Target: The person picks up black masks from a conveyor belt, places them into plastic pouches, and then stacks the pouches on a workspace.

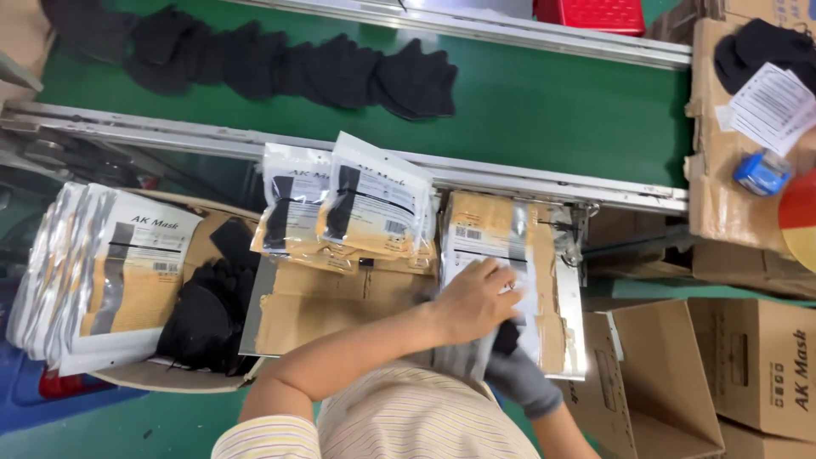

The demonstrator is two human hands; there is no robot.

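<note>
The mask pouch [497, 280] lies on the cardboard-covered table [340, 314] under your left hand [476, 297], pressed flat, fingers spread; your gloved right hand [523, 378] pinches its near end, with something black there. Two filled pouches [348, 204] already lie stacked beside it. A thick stack of empty pouches [102, 272] and loose black masks [204, 314] remain at left.

Green conveyor belt [544, 102] — black masks [289, 64], red basket [591, 14], grey glove [523, 378].
</note>
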